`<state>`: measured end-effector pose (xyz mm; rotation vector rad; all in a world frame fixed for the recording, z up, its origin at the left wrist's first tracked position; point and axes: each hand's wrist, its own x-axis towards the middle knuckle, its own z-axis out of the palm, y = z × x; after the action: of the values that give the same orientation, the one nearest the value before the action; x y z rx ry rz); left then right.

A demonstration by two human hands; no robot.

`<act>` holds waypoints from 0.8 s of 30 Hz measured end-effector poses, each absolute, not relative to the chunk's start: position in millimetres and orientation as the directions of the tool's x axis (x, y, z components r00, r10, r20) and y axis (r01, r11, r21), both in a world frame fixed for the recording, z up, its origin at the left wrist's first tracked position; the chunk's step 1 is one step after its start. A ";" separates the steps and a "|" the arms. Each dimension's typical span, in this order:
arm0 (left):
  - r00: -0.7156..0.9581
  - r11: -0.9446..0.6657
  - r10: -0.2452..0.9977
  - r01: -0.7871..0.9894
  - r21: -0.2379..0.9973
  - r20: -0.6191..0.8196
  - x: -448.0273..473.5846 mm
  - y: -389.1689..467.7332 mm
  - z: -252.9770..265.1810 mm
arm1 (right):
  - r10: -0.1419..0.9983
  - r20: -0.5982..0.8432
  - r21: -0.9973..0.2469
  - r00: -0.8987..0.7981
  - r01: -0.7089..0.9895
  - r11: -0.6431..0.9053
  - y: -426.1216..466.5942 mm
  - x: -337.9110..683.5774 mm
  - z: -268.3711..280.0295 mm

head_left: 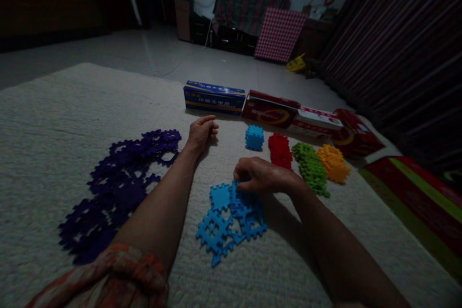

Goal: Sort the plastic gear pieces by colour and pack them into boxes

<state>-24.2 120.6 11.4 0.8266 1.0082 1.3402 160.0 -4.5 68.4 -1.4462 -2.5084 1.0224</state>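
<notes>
My right hand (258,175) is at the top of a loose pile of blue interlocking tiles (212,231), its thumb and fingers bent down in a pinch at a blue tile (235,197). The fingers partly hide that tile. Farther forward, my left hand (203,134) rests on the mat with its fingers curled in, and nothing shows in them. A small stack of blue tiles (254,137) stands beyond my right hand. To its right are stacks of red tiles (280,150), green tiles (310,167) and yellow tiles (332,162).
Dark purple tiles (122,192) lie spread left of my left forearm. A blue box (214,97) and dark red boxes (270,109) line the far side of the pale quilted mat (54,120). Another red and green box (415,207) lies along the right edge.
</notes>
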 end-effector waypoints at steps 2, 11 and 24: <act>-0.041 0.080 0.994 -0.373 0.925 -0.102 -24.2 120.7 11.4 | 0.771 -0.271 -0.654 -0.576 0.698 0.292 -1.4 164.7 68.2; -0.034 0.085 0.994 -0.383 0.920 -0.106 -24.0 119.0 12.2 | 0.852 -0.042 -0.831 -0.522 0.491 0.260 10.5 173.6 70.0; -0.031 0.085 0.994 -0.400 0.912 -0.106 -23.0 119.5 11.6 | 0.867 0.039 -0.438 -0.497 0.771 0.462 8.7 164.5 47.9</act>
<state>-23.0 119.5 11.6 0.8099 0.9832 1.3411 164.5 8.7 47.9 -1.4082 -2.4566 0.5387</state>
